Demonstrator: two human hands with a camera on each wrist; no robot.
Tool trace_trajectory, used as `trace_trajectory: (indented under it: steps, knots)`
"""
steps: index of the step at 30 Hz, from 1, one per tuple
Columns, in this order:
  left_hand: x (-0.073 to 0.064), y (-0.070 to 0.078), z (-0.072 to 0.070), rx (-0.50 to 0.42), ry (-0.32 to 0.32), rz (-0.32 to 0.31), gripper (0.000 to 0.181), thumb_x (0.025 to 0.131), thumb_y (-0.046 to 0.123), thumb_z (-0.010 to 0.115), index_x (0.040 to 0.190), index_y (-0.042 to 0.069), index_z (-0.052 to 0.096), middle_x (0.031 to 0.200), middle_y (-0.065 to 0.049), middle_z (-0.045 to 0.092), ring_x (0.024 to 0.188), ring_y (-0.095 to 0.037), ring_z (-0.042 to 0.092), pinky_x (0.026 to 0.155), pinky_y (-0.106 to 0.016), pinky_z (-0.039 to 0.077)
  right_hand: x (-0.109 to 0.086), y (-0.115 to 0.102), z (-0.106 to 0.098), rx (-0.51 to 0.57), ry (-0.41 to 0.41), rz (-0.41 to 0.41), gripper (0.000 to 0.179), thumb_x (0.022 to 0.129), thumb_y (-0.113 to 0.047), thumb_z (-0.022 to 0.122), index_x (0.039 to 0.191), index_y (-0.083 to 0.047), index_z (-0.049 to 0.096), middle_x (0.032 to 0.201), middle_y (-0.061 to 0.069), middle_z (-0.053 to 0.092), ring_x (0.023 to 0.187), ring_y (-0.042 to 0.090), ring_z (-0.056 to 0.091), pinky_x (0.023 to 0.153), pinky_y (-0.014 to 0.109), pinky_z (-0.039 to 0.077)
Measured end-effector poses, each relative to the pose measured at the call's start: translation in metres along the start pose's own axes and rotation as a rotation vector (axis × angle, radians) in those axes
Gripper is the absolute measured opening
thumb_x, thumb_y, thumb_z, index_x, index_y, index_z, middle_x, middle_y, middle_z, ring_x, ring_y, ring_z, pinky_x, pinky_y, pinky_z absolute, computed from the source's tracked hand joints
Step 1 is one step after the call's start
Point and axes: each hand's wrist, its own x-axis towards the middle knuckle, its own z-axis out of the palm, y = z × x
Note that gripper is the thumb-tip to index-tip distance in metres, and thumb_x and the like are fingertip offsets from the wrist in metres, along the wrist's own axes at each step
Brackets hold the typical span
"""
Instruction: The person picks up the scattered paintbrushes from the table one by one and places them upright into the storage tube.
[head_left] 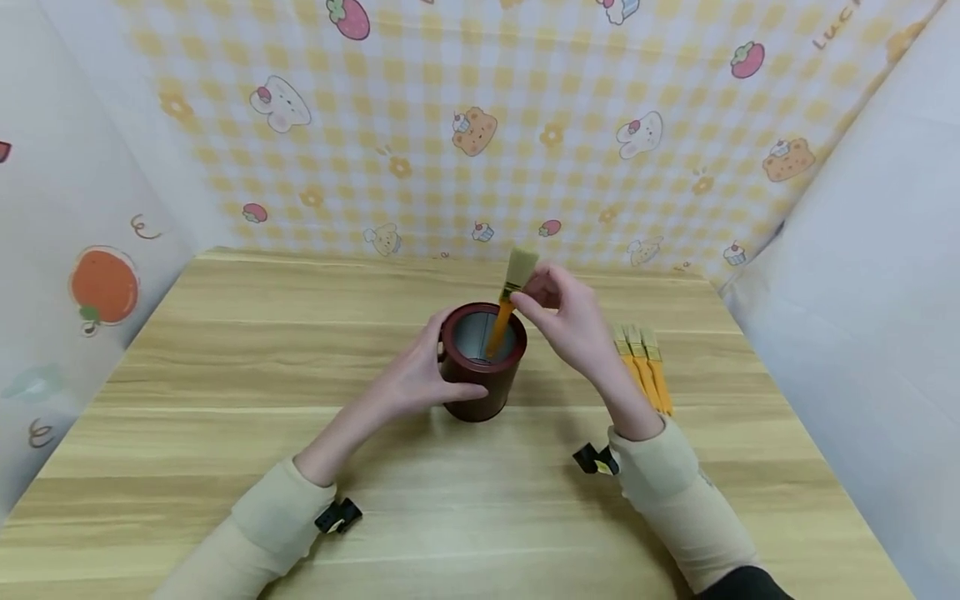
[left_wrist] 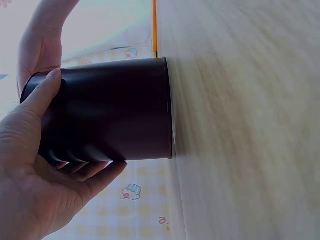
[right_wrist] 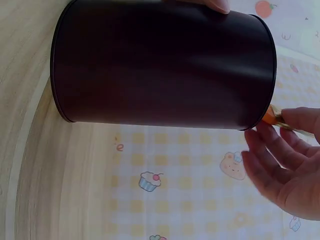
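A dark reddish-brown cylindrical holder (head_left: 498,392) with a grey inside stands upright on the wooden table. My left hand (head_left: 420,375) grips it from the left, thumb across the near side and fingers round the far side, as the left wrist view also shows. Over the holder's right rim, my right hand (head_left: 566,321) pinches a flat paintbrush (head_left: 520,268) near its metal band. Its pale bristles point up, and its orange handle slants down into the holder's mouth. In the right wrist view, the holder's wall (right_wrist: 160,65) hides most of the orange handle (right_wrist: 270,116).
Three more paintbrushes (head_left: 651,375) lie side by side on the table (head_left: 300,333), right of the holder and partly behind the right forearm. A yellow checked cloth (head_left: 420,133) hangs at the table's back edge, with white sheets at both sides.
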Motion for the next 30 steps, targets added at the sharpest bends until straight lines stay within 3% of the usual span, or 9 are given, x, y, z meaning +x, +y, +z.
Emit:
trace_trajectory:
  steps: [5,10,13,18,22,25,30]
  knots:
    - [0.0,-0.001,-0.001,0.007,-0.006,0.0,0.111,0.074,0.038,0.094,0.159,0.027,0.024,0.154,-0.006,0.046,0.141,-0.03,0.051,0.114,-0.055,0.047,0.002,0.002,0.0,-0.01,-0.017,0.012,0.022,0.096,-0.02,0.074,0.114,-0.009,0.068,0.098,0.009,0.077,0.097,0.024,0.074,0.092,0.044,0.059]
    - [0.001,-0.001,-0.002,-0.004,-0.015,-0.013,0.112,0.074,0.04,0.093,0.16,0.029,0.022,0.154,-0.004,0.045,0.141,-0.03,0.051,0.113,-0.055,0.047,0.004,0.005,-0.004,-0.006,-0.012,-0.012,0.024,0.097,-0.019,0.072,0.119,-0.009,0.07,0.099,0.011,0.077,0.093,0.024,0.074,0.092,0.044,0.06]
    - [0.001,-0.001,-0.002,-0.007,-0.018,-0.014,0.112,0.074,0.039,0.093,0.16,0.03,0.022,0.153,-0.003,0.045,0.14,-0.03,0.051,0.114,-0.055,0.047,0.005,0.007,-0.012,0.001,-0.004,-0.004,0.024,0.099,-0.018,0.071,0.121,-0.009,0.07,0.101,0.012,0.077,0.091,0.023,0.073,0.089,0.038,0.06]
    - [0.002,-0.002,-0.002,-0.002,-0.023,-0.012,0.111,0.074,0.038,0.094,0.16,0.03,0.023,0.152,-0.003,0.047,0.142,-0.03,0.051,0.115,-0.054,0.046,0.006,0.015,-0.029,0.001,0.009,0.059,0.028,0.1,-0.017,0.068,0.126,-0.008,0.067,0.107,0.015,0.075,0.092,0.021,0.07,0.08,0.02,0.055]
    - [0.002,-0.003,-0.002,0.003,-0.026,-0.015,0.112,0.074,0.039,0.094,0.16,0.031,0.022,0.153,-0.003,0.047,0.144,-0.031,0.05,0.116,-0.054,0.046,0.007,0.025,-0.042,-0.007,0.022,0.09,0.031,0.1,-0.014,0.067,0.129,-0.005,0.065,0.112,0.018,0.073,0.095,0.018,0.069,0.08,0.013,0.053]
    - [0.002,-0.003,-0.002,-0.006,-0.027,-0.011,0.113,0.074,0.039,0.094,0.16,0.032,0.022,0.155,-0.003,0.045,0.145,-0.031,0.049,0.116,-0.054,0.045,0.007,0.034,-0.048,-0.05,0.02,0.107,0.033,0.1,-0.017,0.067,0.131,-0.006,0.064,0.113,0.017,0.072,0.099,0.021,0.069,0.084,0.018,0.054]
    - [0.002,-0.003,-0.002,-0.011,-0.028,-0.003,0.113,0.074,0.04,0.094,0.16,0.032,0.021,0.156,-0.003,0.044,0.146,-0.031,0.047,0.117,-0.054,0.045,0.001,0.051,-0.055,-0.126,-0.039,0.174,0.038,0.102,-0.021,0.065,0.138,-0.009,0.059,0.12,0.018,0.07,0.109,0.035,0.07,0.09,0.044,0.058]
